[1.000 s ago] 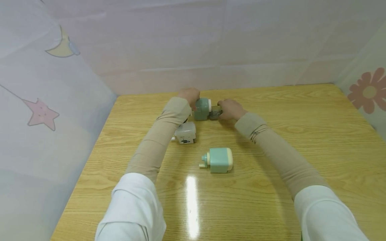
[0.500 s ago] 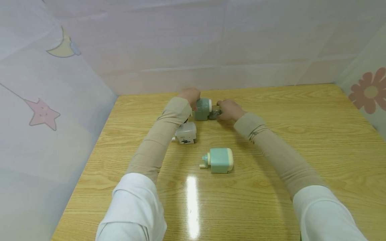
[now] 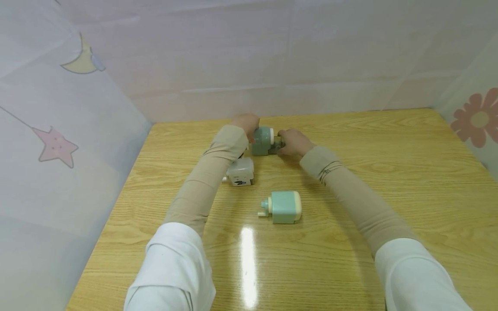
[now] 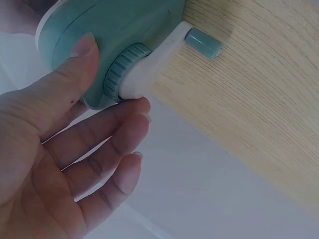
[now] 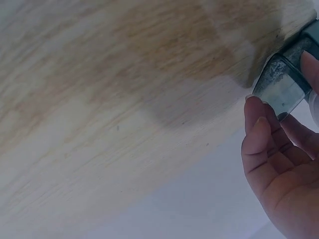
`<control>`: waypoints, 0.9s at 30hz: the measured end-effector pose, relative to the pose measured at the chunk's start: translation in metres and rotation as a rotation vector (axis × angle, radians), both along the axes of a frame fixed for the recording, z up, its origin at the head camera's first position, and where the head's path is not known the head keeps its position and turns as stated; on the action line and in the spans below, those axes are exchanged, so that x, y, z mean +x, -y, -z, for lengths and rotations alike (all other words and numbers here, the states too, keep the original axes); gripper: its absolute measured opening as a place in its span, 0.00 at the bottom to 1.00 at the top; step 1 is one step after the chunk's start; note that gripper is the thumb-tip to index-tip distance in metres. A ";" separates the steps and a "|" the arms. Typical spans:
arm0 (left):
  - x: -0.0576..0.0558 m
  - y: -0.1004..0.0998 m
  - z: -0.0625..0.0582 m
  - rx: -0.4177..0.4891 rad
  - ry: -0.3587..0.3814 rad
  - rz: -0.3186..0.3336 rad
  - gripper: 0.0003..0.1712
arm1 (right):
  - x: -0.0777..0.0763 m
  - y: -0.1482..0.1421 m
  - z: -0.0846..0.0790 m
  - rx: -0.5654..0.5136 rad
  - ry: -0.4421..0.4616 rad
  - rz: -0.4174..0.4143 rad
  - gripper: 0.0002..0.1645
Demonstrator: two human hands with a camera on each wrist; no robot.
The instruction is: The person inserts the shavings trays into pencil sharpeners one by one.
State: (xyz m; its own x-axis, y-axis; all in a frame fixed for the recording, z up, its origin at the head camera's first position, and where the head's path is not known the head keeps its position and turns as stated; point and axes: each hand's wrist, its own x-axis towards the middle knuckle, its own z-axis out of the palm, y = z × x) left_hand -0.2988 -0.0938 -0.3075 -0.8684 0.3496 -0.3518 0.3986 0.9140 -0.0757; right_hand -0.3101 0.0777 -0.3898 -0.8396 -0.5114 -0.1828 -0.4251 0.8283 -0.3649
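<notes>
A dark green crank pencil sharpener (image 3: pixel 261 141) sits near the table's far edge. My left hand (image 3: pixel 247 124) holds its body; in the left wrist view the thumb lies on the green casing (image 4: pixel 119 30), beside the white crank arm (image 4: pixel 159 62). From the sharpener's right side a see-through shavings drawer (image 3: pixel 277 144) sticks out partway. My right hand (image 3: pixel 295 142) pinches that drawer by its outer end. Dark dust clings inside the clear drawer (image 5: pixel 281 87) in the right wrist view. Part of the sharpener is hidden behind the left hand.
A white pencil sharpener (image 3: pixel 240 172) with a dark print stands close by the left forearm. Nearer me is a mint-green sharpener (image 3: pixel 285 207) with cream ends, its crank to the left. A pale patterned cloth wall (image 3: pixel 272 65) rises behind the wooden table (image 3: pixel 330 268).
My right hand has shifted slightly left, and less of the clear drawer sticks out of the green sharpener. The left hand keeps its hold; the other sharpeners stay put.
</notes>
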 end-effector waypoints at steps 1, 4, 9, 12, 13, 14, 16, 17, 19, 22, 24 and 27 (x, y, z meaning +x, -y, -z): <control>0.000 0.000 0.000 -0.002 0.000 0.001 0.26 | 0.000 0.000 0.000 -0.004 0.002 0.000 0.38; -0.002 0.000 0.001 -0.005 0.002 0.000 0.27 | 0.000 0.001 0.000 -0.013 0.007 0.005 0.39; -0.004 -0.001 0.002 0.000 0.002 -0.007 0.27 | 0.002 0.002 0.000 -0.029 0.004 0.004 0.39; -0.005 -0.001 0.003 -0.002 -0.004 -0.002 0.27 | 0.003 0.004 0.000 -0.043 0.007 0.002 0.39; -0.005 -0.001 0.004 -0.005 -0.007 0.000 0.27 | 0.003 0.004 0.000 -0.048 0.009 0.005 0.38; -0.005 -0.001 0.004 -0.007 -0.007 0.001 0.27 | 0.004 0.004 -0.001 -0.051 0.012 0.008 0.38; -0.005 -0.001 0.005 -0.008 -0.009 0.002 0.26 | 0.004 0.005 -0.001 -0.057 0.017 0.012 0.38; -0.005 -0.001 0.005 -0.008 -0.009 0.001 0.26 | 0.004 0.006 -0.001 -0.060 0.019 0.014 0.38; -0.004 -0.001 0.005 -0.006 -0.014 -0.002 0.26 | 0.005 0.006 -0.001 -0.061 0.019 0.018 0.38; -0.004 -0.002 0.005 0.000 -0.015 -0.006 0.26 | 0.005 0.008 -0.001 -0.067 0.008 0.007 0.38; -0.004 -0.002 0.005 0.001 -0.016 -0.006 0.25 | 0.005 0.009 0.000 -0.073 0.002 0.001 0.39; -0.004 -0.002 0.004 0.004 -0.014 -0.004 0.25 | 0.005 0.010 0.000 -0.088 -0.001 -0.002 0.39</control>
State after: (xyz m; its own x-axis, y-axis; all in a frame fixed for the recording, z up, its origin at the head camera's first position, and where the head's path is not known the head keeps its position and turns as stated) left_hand -0.3028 -0.0913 -0.3117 -0.8747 0.3477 -0.3377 0.3940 0.9159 -0.0773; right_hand -0.3053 0.0676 -0.3894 -0.8389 -0.5269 -0.1366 -0.4268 0.7925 -0.4357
